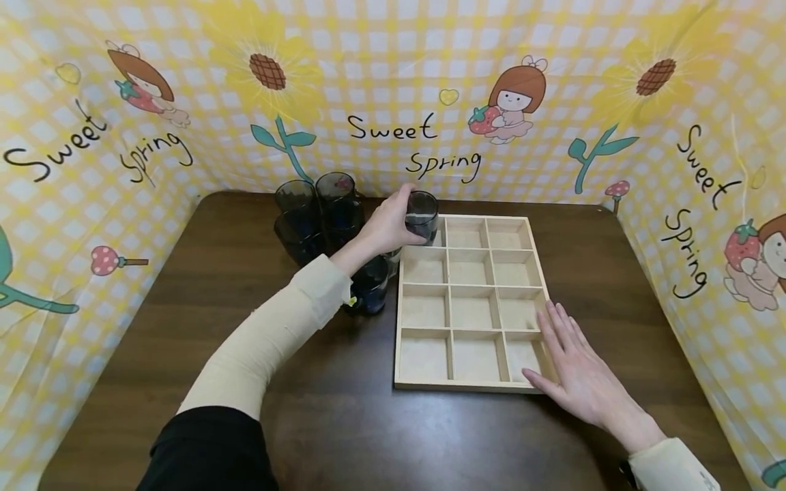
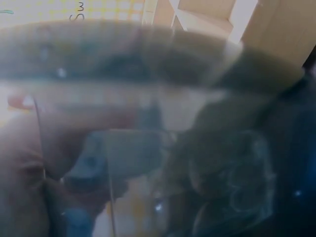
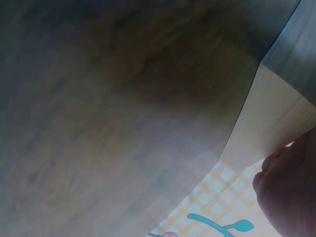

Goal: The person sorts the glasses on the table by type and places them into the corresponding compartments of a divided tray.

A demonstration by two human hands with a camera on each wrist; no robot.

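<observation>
My left hand (image 1: 388,221) grips a dark, see-through glass (image 1: 422,211) at the far left corner compartment of a pale wooden divided tray (image 1: 467,387). How deep the glass sits there cannot be told. Blurred dark glass (image 2: 148,108) fills most of the left wrist view. My right hand (image 1: 577,368) rests with straight fingers along the tray's near right edge, the thumb over its near corner. In the right wrist view, part of that hand (image 3: 291,182) shows beside the tray's side wall (image 3: 271,113).
Several more dark glasses (image 1: 297,235) stand clustered left of the tray, partly hidden by my left hand and forearm. All stand on a dark brown wooden table (image 1: 331,423). Yellow checked cloth (image 1: 381,54) walls the table at the back and both sides.
</observation>
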